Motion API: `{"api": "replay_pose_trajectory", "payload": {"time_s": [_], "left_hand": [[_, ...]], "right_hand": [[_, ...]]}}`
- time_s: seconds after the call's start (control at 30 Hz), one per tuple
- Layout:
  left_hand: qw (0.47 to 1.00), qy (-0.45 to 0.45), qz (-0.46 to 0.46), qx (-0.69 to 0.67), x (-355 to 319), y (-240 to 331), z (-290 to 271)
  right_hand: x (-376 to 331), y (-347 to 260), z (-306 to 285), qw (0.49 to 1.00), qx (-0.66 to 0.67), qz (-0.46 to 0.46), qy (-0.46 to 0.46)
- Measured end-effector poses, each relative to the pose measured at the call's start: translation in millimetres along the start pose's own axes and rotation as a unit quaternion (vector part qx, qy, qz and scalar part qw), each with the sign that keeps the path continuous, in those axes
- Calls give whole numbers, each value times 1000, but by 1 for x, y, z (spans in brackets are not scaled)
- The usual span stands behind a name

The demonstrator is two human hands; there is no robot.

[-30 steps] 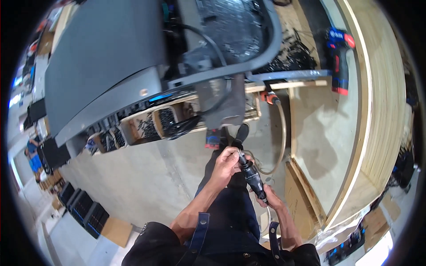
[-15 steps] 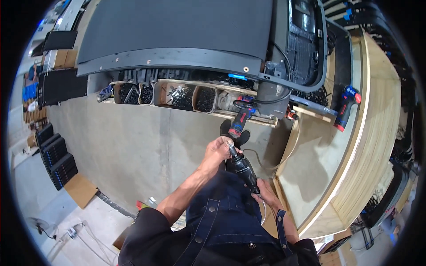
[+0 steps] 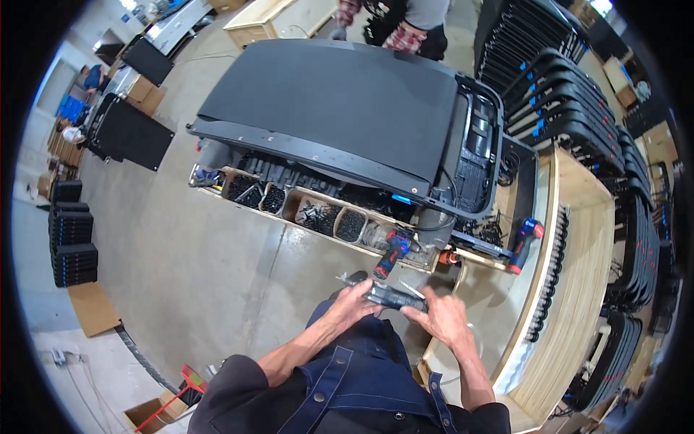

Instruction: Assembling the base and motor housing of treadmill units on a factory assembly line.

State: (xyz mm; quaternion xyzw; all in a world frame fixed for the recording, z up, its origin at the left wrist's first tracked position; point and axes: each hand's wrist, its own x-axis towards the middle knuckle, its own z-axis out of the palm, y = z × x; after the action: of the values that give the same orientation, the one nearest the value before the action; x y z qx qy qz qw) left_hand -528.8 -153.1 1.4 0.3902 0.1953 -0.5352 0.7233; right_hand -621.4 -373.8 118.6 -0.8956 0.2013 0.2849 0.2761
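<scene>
Both my hands hold a long dark tool (image 3: 390,295) level in front of my chest. My left hand (image 3: 352,307) grips its left end, my right hand (image 3: 442,318) its right end, fingers curled on it. A metal bit sticks out near the right hand. Just beyond the tool stands a red and blue cordless drill (image 3: 390,251) in a wooden parts tray (image 3: 289,206). Above the tray lies a large black treadmill deck (image 3: 340,108) on its frame.
A second red and blue drill (image 3: 524,242) rests on the wooden bench (image 3: 578,253) at right. Stacked black frames (image 3: 571,87) line the far right. Another person (image 3: 405,25) stands behind the treadmill. Black panels (image 3: 126,130) and cardboard (image 3: 90,307) lie on the concrete floor at left.
My head has swung, so the treadmill now fills the upper middle. The tool has turned from pointing down-right to lying level, with my hands spread to its two ends.
</scene>
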Motion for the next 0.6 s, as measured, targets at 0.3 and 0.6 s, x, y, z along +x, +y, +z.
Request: {"api": "replay_pose_trajectory", "payload": {"time_s": [0.3, 0.6], "left_hand": [[977, -147, 38, -148, -12, 83, 18], [950, -287, 9, -123, -6, 194, -24]], "right_hand": [[0, -69, 61, 741, 570, -103, 340], [86, -168, 45, 542, 706, -85, 447]]}}
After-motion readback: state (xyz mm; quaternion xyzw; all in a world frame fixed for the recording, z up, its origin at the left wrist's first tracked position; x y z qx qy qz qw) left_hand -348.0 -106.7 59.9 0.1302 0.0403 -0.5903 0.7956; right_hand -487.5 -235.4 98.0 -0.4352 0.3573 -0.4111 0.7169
